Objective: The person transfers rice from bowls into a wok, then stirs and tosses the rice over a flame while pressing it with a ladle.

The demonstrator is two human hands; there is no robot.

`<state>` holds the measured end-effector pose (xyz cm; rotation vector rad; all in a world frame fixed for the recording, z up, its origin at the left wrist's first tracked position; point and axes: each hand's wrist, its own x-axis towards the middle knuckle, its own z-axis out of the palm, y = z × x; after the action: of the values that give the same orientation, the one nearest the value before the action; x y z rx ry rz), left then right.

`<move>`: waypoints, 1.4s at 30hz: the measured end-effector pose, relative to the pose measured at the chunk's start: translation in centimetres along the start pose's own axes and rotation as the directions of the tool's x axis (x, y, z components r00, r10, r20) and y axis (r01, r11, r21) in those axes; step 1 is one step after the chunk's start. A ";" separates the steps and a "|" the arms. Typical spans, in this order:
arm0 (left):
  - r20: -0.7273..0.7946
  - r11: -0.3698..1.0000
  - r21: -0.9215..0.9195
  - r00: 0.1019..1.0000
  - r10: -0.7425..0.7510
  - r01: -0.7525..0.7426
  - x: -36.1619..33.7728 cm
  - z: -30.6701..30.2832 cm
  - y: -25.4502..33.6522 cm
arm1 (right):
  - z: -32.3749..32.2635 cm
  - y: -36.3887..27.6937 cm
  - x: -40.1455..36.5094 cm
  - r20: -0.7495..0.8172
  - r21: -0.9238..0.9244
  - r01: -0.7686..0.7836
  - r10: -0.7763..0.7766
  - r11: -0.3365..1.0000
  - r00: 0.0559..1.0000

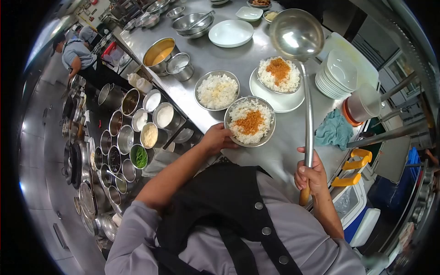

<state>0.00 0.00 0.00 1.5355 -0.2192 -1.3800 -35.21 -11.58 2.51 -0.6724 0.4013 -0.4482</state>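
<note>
Left hand (218, 139) on a round silver metal bowl of white rice with orange-brown crumbly topping (252, 145); right hand (310, 175) around a long-handled metal ladle with a wooden grip (308, 105)

The topped bowl sits at the near edge of a brushed stainless-steel table (275, 149), directly in front of the wearer. The left hand grips it by the near left side, thumb by the rim and fingers against the wall. The right hand is closed around the ladle low on its shaft, the big round head raised toward the far side.

Just beyond the held bowl, to the left, is a silver metal bowl of plain white rice (197, 94). To the right, a second orange-topped metal rice bowl (300, 84) rests on a round white plate (270, 99). A stack of glossy white dishes (329, 85) stands farther right, with a crumpled teal cloth (333, 129) nearer.

Any lettering on the pale plastic squeeze bottles (145, 85) at left is too small to read, as are any marks on the round metal snaps (266, 231) of the black apron (215, 197).
</note>
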 end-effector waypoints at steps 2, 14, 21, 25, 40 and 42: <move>-0.062 0.996 -0.065 0.997 0.051 -0.056 -1.7 -0.7 -0.4 | 0.3 0.4 -0.6 -0.022 -0.027 0.036 -0.037 0.999 0.999; -0.526 0.769 -0.382 0.805 0.275 -0.513 -18.2 -11.2 -5.2 | 10.2 4.4 7.6 0.250 -0.530 -0.251 0.433 0.810 0.866; -0.908 0.455 -0.320 0.407 0.105 -0.831 -34.0 -22.4 -15.1 | 25.3 12.8 9.4 0.353 -0.890 0.061 0.598 0.452 0.719; -0.985 0.344 -0.173 0.168 -0.047 -0.923 -45.7 -26.3 -21.0 | 35.0 20.3 7.1 0.584 -0.780 0.588 0.585 0.214 0.562; -0.719 0.407 0.445 -0.589 -0.370 -0.798 -81.4 -27.5 -43.6 | 56.4 43.4 -4.9 0.554 -0.793 0.352 0.829 0.498 0.075; -0.693 0.381 0.459 -0.592 -0.412 -0.802 -82.8 -28.2 -43.9 | 59.6 46.0 -6.7 0.498 -0.838 0.286 0.865 0.465 0.055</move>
<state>-24.47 93.60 14.92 0.8529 0.7728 1.2154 0.57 53.69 15.63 -1.6114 -0.6741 0.9498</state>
